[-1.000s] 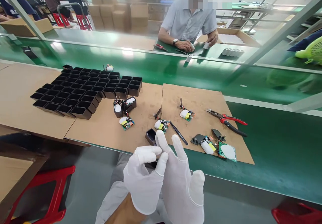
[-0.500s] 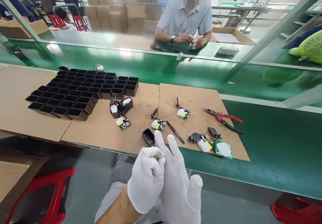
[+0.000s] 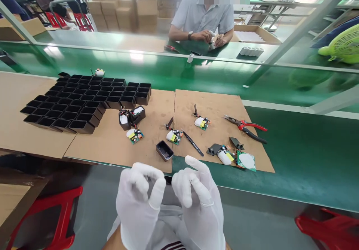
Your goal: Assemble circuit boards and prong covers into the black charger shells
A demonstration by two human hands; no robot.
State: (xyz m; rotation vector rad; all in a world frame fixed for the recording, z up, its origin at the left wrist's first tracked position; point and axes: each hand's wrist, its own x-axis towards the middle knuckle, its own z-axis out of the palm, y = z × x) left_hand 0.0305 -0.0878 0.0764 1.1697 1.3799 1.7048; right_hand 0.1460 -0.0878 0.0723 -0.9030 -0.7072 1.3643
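- Two white-gloved hands hover low before the bench edge, the left hand (image 3: pixel 138 201) and right hand (image 3: pixel 198 201) side by side but apart, fingers curled inward, neither holding anything.
- Nearest to them lies a small black housing (image 3: pixel 164 150), a rounded rectangular shell with its open side up, on the brown cardboard sheet (image 3: pixel 112 145), just beyond the fingertips and between the two hands.
- Just past it sit a white-and-green circuit board (image 3: pixel 174 136) and black tweezers (image 3: pixel 193 143), near each other.
- Farther left stands a block of empty black housings (image 3: pixel 81 102) in rows.
- Red-handled pliers (image 3: pixel 246 127) lie well to the right on the cardboard.
- Across the green bench (image 3: pixel 308 160), another person's hands (image 3: pixel 210 38) hold a small white part.
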